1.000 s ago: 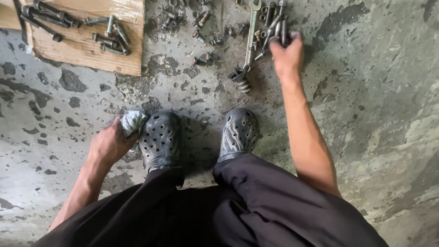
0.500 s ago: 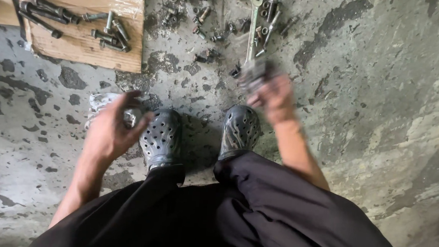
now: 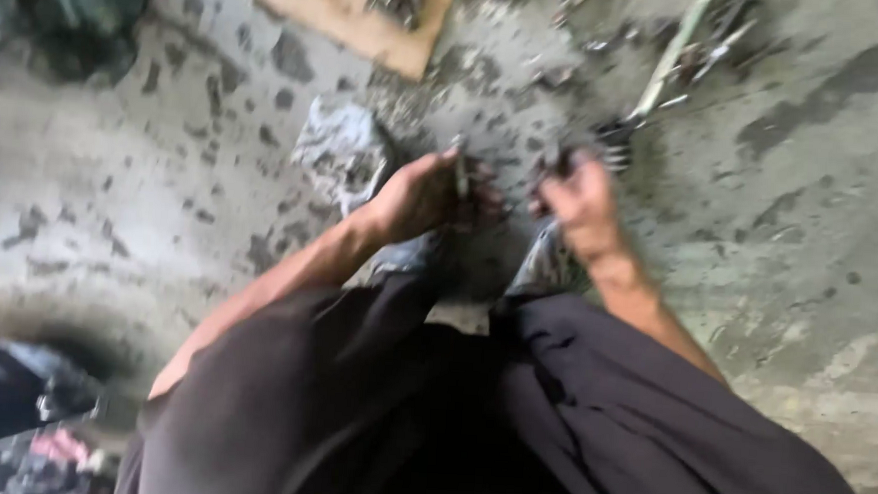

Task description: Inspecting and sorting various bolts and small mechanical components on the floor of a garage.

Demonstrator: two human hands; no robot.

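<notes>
Down low, both hands meet over the shoes; the left hand is curled around a thin metal piece that sticks up from its fingers; the right hand is bunched near it, just apart, though blur hides whether it grips anything; a crumpled plastic bag lies left of them on the floor; a board sits beyond.
</notes>
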